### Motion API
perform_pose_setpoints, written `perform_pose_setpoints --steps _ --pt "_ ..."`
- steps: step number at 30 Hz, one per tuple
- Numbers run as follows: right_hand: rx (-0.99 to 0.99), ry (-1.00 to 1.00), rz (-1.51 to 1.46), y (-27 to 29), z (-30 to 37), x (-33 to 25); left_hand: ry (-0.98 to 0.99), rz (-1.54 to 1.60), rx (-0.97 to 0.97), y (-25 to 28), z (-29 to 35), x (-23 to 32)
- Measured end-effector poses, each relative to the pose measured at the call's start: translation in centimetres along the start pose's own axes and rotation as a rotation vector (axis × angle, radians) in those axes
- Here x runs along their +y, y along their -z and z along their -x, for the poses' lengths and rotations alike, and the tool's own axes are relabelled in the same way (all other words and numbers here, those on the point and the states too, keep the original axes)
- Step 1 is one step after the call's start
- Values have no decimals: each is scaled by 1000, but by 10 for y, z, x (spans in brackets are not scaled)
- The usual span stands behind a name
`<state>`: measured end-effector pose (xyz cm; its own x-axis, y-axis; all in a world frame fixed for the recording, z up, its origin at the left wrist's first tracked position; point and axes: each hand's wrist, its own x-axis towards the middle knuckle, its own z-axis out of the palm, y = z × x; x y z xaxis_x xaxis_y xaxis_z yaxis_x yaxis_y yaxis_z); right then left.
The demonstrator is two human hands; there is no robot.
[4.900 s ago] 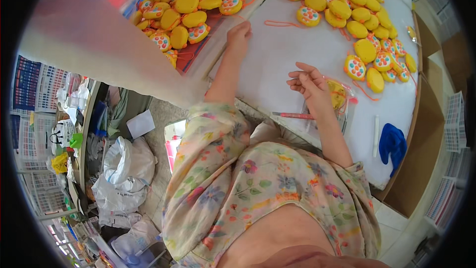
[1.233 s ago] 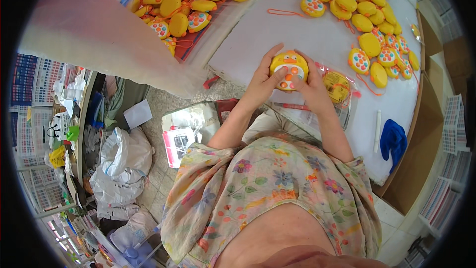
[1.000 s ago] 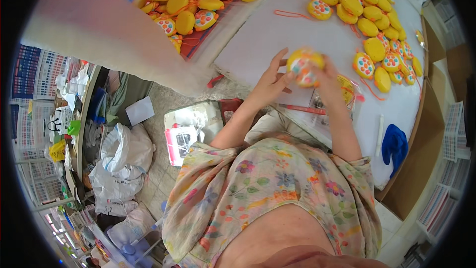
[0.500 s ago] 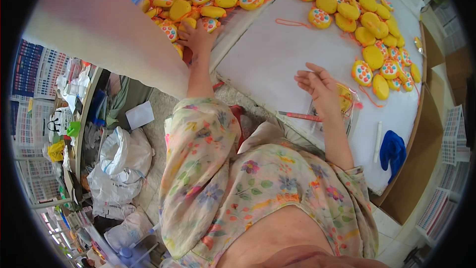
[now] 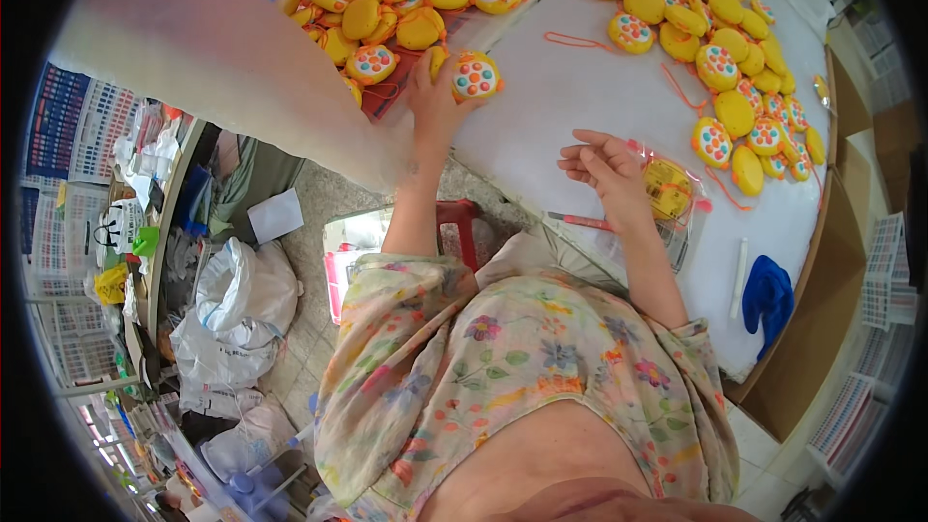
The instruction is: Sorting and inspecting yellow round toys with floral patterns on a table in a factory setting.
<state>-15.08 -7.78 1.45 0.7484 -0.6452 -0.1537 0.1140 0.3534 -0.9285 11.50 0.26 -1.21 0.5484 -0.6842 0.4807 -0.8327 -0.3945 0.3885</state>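
My left hand (image 5: 437,108) has its fingers closed round a yellow round toy (image 5: 477,75) whose pale face is covered in red and blue dots. Part of another yellow piece shows at the fingertips; whether it belongs to a second toy I cannot tell. They are at the edge of the big pile of such toys (image 5: 362,17), several with orange cord loops. Over the white tabletop (image 5: 551,87), my right hand (image 5: 614,179) is held with its fingers stretched out and nothing in them. Beside it lies a see-through plastic package (image 5: 669,189) with something yellow inside. A red pen-like tool (image 5: 580,221) rests below that hand.
A second group of yellow toys (image 5: 735,113) covers the table's far right. A blue cloth-like item (image 5: 768,300) and a white stick (image 5: 739,275) lie near the right edge. A pale sheet (image 5: 222,58) hangs at the upper left. White bags (image 5: 242,300) and a red stool (image 5: 459,232) stand below.
My left hand has come away from the pile, moving right and toward me, with a yellow toy now in it. My right hand has shifted slightly, fingers still stretched out.
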Motion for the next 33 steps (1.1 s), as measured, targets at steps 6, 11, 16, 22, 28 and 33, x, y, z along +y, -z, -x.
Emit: perform_pose_setpoints --steps 6,11,16,22,28,33 --pt "-17 27 19 4 2 6 86 577 160 7 4 36" --pt "55 43 -36 0 3 0 368 1430 -312 20 26 91" --pt "-24 63 -156 5 2 0 53 1411 -486 19 49 113" --pt "-51 78 -105 -1 9 -2 122 1293 -557 26 55 121" --pt "-131 79 -168 -1 9 -5 140 1327 -568 24 58 119" --pt "-149 22 -156 0 9 -7 71 1263 -524 24 59 113"
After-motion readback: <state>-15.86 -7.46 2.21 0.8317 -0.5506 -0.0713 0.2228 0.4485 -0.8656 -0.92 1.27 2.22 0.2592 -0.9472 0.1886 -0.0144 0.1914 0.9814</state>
